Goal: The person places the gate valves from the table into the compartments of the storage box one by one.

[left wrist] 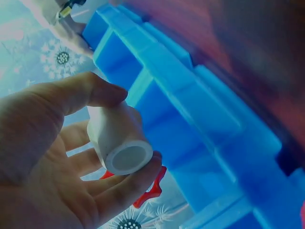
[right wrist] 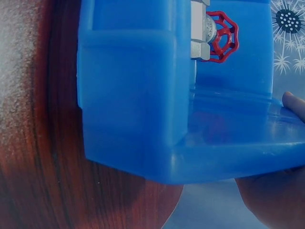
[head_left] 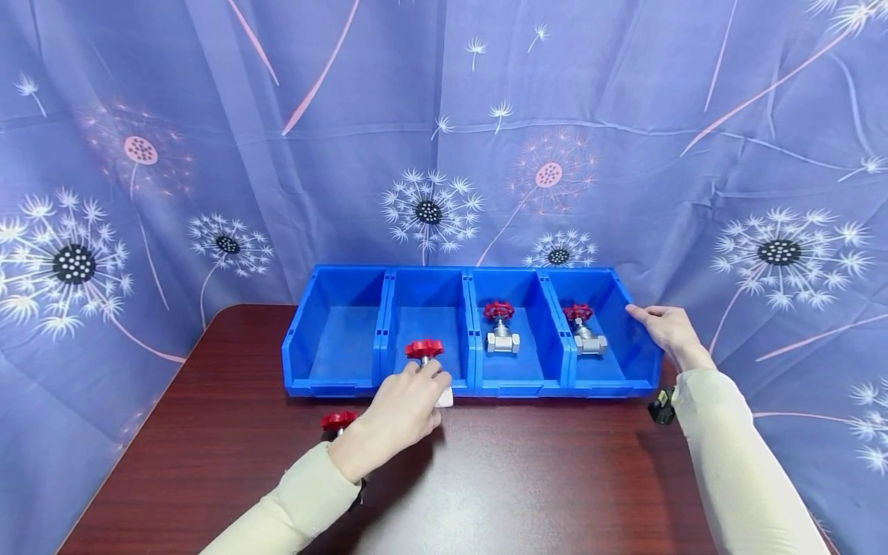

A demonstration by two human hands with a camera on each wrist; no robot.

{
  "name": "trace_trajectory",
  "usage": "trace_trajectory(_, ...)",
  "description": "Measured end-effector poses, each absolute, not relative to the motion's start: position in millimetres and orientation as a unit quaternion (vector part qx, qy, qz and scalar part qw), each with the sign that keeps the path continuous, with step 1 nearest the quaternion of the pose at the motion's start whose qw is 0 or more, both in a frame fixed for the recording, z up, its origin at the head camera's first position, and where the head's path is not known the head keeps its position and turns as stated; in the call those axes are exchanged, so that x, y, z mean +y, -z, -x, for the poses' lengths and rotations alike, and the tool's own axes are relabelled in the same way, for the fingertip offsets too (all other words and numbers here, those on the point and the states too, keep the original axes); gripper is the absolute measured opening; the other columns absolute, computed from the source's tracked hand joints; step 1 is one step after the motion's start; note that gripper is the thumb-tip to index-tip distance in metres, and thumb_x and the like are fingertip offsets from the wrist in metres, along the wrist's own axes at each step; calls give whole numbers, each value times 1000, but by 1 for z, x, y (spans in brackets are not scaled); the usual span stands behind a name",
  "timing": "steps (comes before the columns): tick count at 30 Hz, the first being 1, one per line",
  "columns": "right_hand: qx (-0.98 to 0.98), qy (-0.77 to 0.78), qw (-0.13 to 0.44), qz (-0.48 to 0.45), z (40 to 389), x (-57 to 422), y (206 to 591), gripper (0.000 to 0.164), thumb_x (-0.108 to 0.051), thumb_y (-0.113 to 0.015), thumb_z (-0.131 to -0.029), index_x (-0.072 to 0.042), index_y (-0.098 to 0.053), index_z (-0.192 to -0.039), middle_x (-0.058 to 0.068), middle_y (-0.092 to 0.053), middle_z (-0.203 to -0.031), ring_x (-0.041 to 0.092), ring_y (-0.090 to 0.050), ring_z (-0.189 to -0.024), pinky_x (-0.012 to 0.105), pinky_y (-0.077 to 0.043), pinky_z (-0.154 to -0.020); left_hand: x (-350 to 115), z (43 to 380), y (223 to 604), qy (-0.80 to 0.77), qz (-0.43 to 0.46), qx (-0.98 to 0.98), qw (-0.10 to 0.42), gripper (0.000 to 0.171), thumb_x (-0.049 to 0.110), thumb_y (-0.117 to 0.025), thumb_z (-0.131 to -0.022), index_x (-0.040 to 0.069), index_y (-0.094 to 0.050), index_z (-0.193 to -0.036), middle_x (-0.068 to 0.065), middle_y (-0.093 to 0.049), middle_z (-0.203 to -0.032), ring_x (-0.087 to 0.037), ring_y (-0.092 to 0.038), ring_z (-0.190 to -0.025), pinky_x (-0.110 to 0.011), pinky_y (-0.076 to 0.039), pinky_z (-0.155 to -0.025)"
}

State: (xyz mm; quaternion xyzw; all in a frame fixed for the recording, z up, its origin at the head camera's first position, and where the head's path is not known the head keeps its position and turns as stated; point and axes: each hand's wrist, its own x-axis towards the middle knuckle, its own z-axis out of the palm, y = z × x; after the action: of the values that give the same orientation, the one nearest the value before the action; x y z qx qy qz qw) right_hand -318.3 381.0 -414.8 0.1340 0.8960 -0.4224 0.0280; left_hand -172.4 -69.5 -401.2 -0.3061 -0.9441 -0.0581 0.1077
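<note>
My left hand [head_left: 405,402] holds a white plastic valve [left wrist: 116,136] with a red handwheel [head_left: 424,349], thumb and fingers around its body. It hovers at the front of the second compartment from the left in a row of blue bins [head_left: 331,388]. The pipe opening of this valve faces the left wrist camera. At the far right end, my right hand [head_left: 669,333] grips the outer wall of the last bin, thumb on top and fingers outside. Metal valves with red handwheels stand in the two right compartments, one [head_left: 502,341] in the third and another [head_left: 590,344] in the fourth.
Another red handwheel [head_left: 338,421] shows on the brown table [head_left: 527,462], its lower part hidden behind my left wrist. The leftmost bin [head_left: 350,339] holds nothing visible. A patterned blue curtain [head_left: 333,193] hangs right behind the bins.
</note>
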Motion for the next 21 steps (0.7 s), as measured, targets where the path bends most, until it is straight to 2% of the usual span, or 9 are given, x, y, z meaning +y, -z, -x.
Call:
trace_trajectory(9,899,416,17,-137,318,379,413,79,-61,-49,-93,6,-52,-135,33,-39,-143,49,-38,-129,59,-31,-105,-79,193,395,62,302,-940,145,29,9,-75,-77,8,-66,-104,-5,-61,-102,-27,-59,-85,-36,-55,-56)
trace_trajectory(21,898,415,17,-142,317,380,413,81,-62,-50,-92,5,-51,-136,33,-39,-143,50,-40,-127,59,-32,-104,-80,218,397,53,284,-950,118,34,12,-77,-81,7,-65,-112,-10,-62,-110,-31,-60,-89,-40,-56,-62)
